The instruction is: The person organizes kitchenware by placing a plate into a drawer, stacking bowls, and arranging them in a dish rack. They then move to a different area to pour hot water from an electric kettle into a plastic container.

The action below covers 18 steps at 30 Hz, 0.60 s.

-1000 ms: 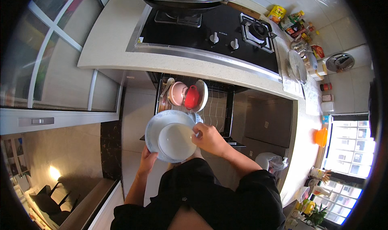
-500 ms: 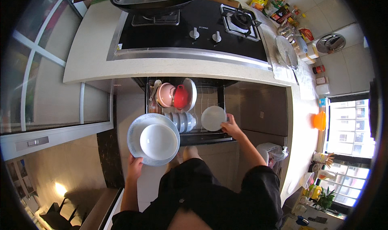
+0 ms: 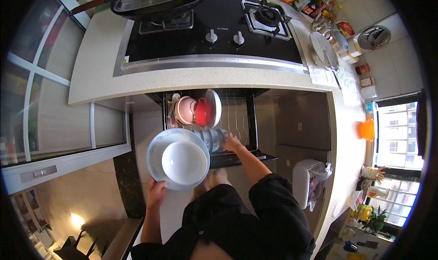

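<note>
My left hand (image 3: 156, 192) grips the rim of a wide pale blue plate (image 3: 155, 157), which is held level left of the drawer's front. A white bowl (image 3: 184, 162) sits in that plate. My right hand (image 3: 232, 142) is closed on the last bowl (image 3: 222, 138) at the right end of a row of pale bowls (image 3: 206, 140). These bowls stand on edge in the wire rack of an open drawer (image 3: 268, 157). The held bowl is mostly hidden by my fingers. Behind the row are a pink bowl (image 3: 185, 109), a red pot (image 3: 202, 112) and a white dish (image 3: 214, 108) on edge.
Above the drawer runs the counter edge (image 3: 200, 81), with a black gas hob (image 3: 182, 43) on it. A lidded wok (image 3: 155, 2) stands on the left burner. A white bin (image 3: 301, 182) with a plastic bag hangs by the cabinet at right.
My right hand has moved left with the bowl, which has gone from lying face-up to standing on edge against the row. The plate in my left hand has shifted slightly right.
</note>
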### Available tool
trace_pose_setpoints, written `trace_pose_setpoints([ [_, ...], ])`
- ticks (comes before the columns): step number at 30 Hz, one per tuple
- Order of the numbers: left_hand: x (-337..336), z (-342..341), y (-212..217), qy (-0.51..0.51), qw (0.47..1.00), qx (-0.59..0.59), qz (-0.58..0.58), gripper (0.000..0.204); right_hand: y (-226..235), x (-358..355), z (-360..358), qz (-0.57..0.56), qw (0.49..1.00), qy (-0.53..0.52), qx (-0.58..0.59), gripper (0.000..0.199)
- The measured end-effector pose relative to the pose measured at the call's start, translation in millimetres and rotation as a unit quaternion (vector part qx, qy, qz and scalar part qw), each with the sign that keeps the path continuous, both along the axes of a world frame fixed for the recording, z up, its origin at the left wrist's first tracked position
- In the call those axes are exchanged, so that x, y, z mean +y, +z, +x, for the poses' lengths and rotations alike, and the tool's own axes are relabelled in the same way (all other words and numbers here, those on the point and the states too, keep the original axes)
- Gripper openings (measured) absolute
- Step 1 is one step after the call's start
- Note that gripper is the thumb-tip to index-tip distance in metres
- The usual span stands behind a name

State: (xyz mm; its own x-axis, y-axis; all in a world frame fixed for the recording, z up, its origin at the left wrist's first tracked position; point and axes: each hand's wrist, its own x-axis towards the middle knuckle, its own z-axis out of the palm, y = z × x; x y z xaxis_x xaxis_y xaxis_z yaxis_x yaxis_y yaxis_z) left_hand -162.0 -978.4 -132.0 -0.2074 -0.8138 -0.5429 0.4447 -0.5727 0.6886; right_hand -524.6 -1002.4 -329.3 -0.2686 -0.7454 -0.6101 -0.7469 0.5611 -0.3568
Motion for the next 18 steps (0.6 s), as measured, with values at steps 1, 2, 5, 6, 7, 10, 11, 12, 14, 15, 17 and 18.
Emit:
trace_pose_setpoints([
  [1,-1.0,-2.9,5.4,0.003,1.0,0.004,0.007,0.05,16.5,-5.2,-3.0,-0.059,0.997,-0.011,-0.043,0.066],
  [2,-2.0,-4.6,8.6,0.006,1.0,0.009,0.015,0.05,45.0,-11.7,-5.7,-0.117,0.989,-0.022,-0.086,0.059],
  [5,1.7,-1.2,-8.3,-0.035,0.999,-0.009,0.017,0.051,162.8,-18.3,18.6,-0.136,0.917,-0.115,-0.358,0.035],
  [6,3.3,-1.9,-14.9,-0.051,0.998,-0.03,0.014,0.053,196.4,-16.1,30.1,-0.086,0.887,-0.134,-0.434,0.034],
  [7,4.3,-3.1,-21.2,-0.068,0.996,-0.051,0.01,0.055,222.0,-12.5,40.7,-0.035,0.849,-0.152,-0.505,0.032],
  [10,5.5,-13.9,-20.8,-0.091,0.994,-0.063,0.02,0.057,247.8,0.7,62.6,-0.175,0.958,0.087,-0.21,0.037],
  [11,5.2,-16.8,-19.5,-0.093,0.994,-0.058,0.025,0.057,237.2,6.8,63.1,-0.186,0.962,0.094,-0.178,0.037],
  [12,5.6,-17.5,-19.7,-0.109,0.992,-0.068,0.019,0.057,221.9,13.3,62.4,-0.197,0.964,0.102,-0.144,0.037],
  [14,7.2,-15.9,-24.9,-0.138,0.986,-0.094,0.005,0.057,227.7,12.1,59.0,-0.138,0.97,0.085,-0.182,0.035],
  [15,8.4,-15.0,-27.9,-0.152,0.982,-0.107,-0.002,0.057,230.0,15.2,53.6,-0.144,0.964,0.059,-0.217,0.033],
  [17,14.3,-10.3,-35.9,-0.13,0.985,-0.115,0.006,0.055,233.8,26.2,39.4,-0.152,0.946,0.01,-0.286,0.031],
  [18,15.2,-7.6,-38.3,-0.121,0.985,-0.118,0.009,0.054,218.2,36.4,23.0,-0.146,0.928,-0.044,-0.341,0.03],
])
